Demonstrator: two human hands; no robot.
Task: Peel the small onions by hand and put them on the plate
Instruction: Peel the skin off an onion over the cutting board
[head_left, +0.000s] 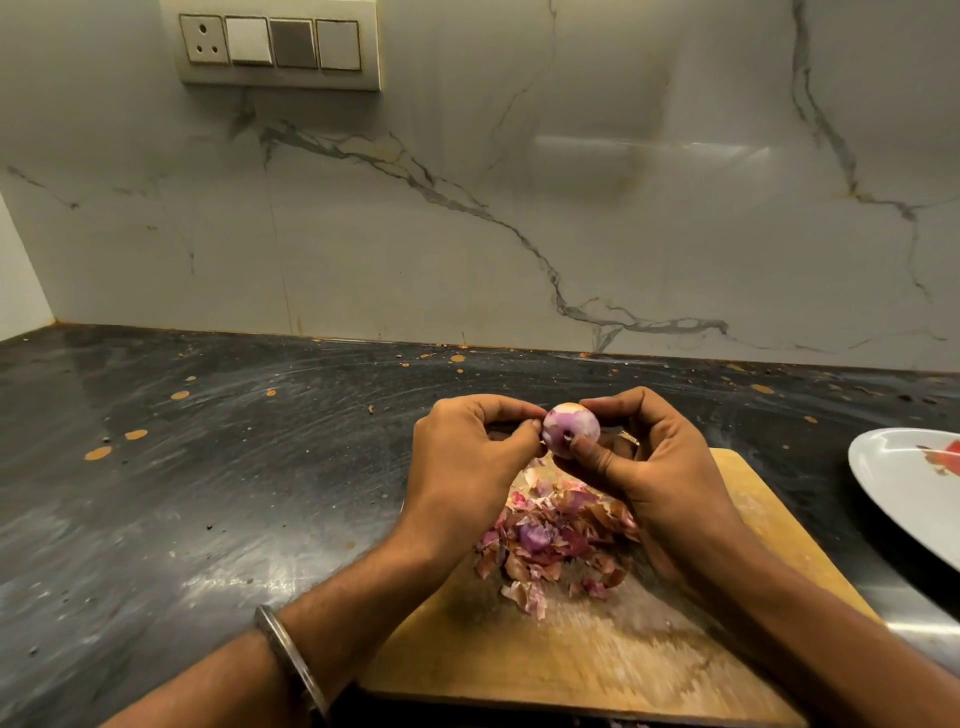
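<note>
While we hold the small onion (570, 429) up between both hands, our right hand (660, 467) curls round it, thumb under, and our left hand (467, 457) pinches skin at its side. It looks light, firm and slick where bare, so we grip its ends. Peels (556, 535) lie below; the plate (904, 483) sits right.

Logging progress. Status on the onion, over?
Right hand grips small onion, left hand pinching skin. Mostly peeled. Plate right, path clear.
</note>
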